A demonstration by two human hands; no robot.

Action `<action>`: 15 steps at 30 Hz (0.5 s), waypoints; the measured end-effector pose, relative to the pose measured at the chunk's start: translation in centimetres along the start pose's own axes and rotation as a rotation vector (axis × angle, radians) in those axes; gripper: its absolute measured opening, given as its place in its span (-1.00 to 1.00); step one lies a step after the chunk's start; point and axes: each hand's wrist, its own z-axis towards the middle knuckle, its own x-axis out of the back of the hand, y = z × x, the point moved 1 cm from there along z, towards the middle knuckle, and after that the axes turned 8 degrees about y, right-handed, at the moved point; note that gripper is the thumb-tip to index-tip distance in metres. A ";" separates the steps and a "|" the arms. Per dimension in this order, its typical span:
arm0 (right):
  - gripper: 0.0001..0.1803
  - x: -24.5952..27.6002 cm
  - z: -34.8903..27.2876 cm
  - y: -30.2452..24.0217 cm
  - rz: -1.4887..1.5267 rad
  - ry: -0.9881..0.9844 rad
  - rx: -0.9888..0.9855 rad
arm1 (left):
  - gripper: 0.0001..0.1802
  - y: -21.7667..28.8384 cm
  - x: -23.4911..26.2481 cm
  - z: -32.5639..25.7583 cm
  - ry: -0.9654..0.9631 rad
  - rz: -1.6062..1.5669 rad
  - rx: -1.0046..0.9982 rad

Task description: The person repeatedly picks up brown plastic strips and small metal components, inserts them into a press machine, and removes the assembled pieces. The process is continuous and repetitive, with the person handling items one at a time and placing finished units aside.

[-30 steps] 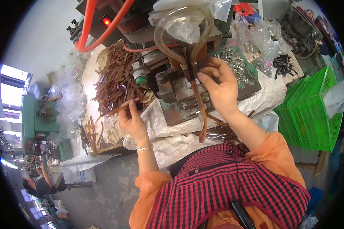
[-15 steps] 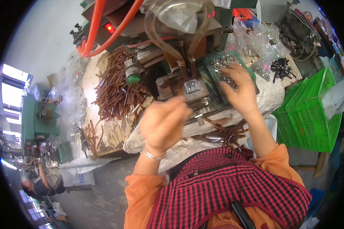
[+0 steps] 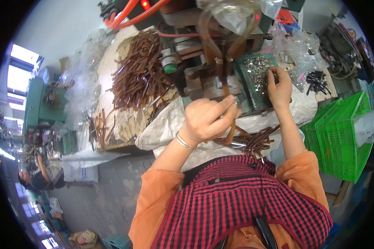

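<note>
My left hand (image 3: 210,119), with a bracelet at the wrist, is closed in a pinch on a brown strip (image 3: 231,132) in front of the press. Part of the strip hangs below the fingers, and its upper end lies toward the metal die block (image 3: 228,86). My right hand (image 3: 281,88) is at the right side of a green tray (image 3: 246,79) of small shiny metal pieces (image 3: 258,71). Its thumb and fingers are curled together; whatever is between them is too small to make out.
A big heap of brown strips (image 3: 139,72) covers the table's left part. More strips (image 3: 259,141) lie near my apron. Right of the tray are clear plastic bags (image 3: 307,54) and black pieces (image 3: 317,82). Green crates (image 3: 340,133) stand at right; a person (image 3: 43,172) sits far left.
My left hand has moved right, to the front of the die, and now shows a strip in its fingers. The spread fingers of my right hand have curled at the tray. The view has shifted.
</note>
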 end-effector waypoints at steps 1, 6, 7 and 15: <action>-0.82 -0.2 0.0 -0.2 0.032 -0.028 -0.062 | -0.73 0.6 0.2 -0.1 -0.013 -0.008 0.075; -0.84 1.3 -0.9 -0.9 0.120 -0.018 -0.289 | -0.72 1.6 3.7 -3.3 0.046 0.316 0.269; -0.84 1.5 -1.1 -0.7 0.150 -0.030 -0.280 | -0.74 -0.2 5.2 -4.6 0.167 0.465 0.310; -0.82 0.2 -1.1 -3.0 0.293 -0.086 -0.248 | -0.82 -14.9 11.2 -13.4 -0.667 1.065 0.641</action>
